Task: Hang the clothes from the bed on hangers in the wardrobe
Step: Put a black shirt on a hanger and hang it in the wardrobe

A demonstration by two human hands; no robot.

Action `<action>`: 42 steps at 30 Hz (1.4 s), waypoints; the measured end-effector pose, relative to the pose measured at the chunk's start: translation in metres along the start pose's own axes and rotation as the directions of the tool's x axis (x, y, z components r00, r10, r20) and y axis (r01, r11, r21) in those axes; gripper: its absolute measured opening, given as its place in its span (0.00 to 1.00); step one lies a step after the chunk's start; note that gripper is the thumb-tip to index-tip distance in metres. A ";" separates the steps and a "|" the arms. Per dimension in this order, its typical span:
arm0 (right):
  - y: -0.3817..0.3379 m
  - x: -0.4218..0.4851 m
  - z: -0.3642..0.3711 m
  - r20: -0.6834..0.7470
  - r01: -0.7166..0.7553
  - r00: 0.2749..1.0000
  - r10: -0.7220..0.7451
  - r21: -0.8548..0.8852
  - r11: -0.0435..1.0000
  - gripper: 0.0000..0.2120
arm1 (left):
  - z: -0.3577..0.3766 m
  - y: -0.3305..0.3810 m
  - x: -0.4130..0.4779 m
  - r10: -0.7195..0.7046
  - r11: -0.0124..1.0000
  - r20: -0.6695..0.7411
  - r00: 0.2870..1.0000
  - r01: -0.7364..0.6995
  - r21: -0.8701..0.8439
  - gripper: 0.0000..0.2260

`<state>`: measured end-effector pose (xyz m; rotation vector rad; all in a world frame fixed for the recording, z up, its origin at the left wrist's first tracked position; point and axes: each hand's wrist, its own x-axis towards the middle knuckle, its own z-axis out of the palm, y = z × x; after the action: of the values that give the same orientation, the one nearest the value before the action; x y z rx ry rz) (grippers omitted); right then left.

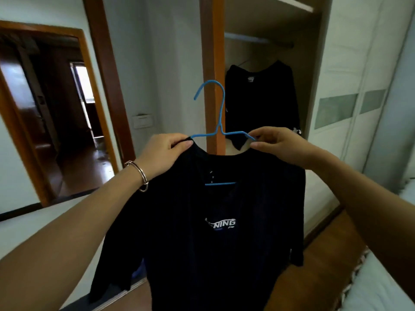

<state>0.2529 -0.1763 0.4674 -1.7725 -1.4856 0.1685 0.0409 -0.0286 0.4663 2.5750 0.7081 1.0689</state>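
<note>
I hold a black T-shirt (202, 232) with a white logo up in front of me, draped on a blue wire hanger (221, 113) whose hook points up. My left hand (164, 153), with a silver bangle on the wrist, pinches the shirt's left shoulder at the collar over the hanger arm. My right hand (276, 144) pinches the right shoulder and the hanger's other arm. The hanger's lower bar shows through the neck opening. Behind, the open wardrobe (269, 30) has a rail (258, 39) with another black garment (262, 102) hanging from it.
A wooden wardrobe post (212, 41) stands right behind the hanger hook. White sliding wardrobe doors (359, 86) are at the right. The bed edge (381, 288) shows at the lower right. An open doorway (56, 108) to a dark room lies at the left.
</note>
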 end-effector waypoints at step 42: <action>0.271 0.176 -0.171 -0.417 -0.558 0.742 0.525 0.050 0.828 0.10 | 0.387 -0.033 0.374 0.164 0.835 0.128 0.978 -0.069 -0.546 0.13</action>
<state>0.6106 -0.1017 0.4752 -2.1102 -0.6482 0.0178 0.5355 0.1761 0.4042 2.1923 0.1644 0.9027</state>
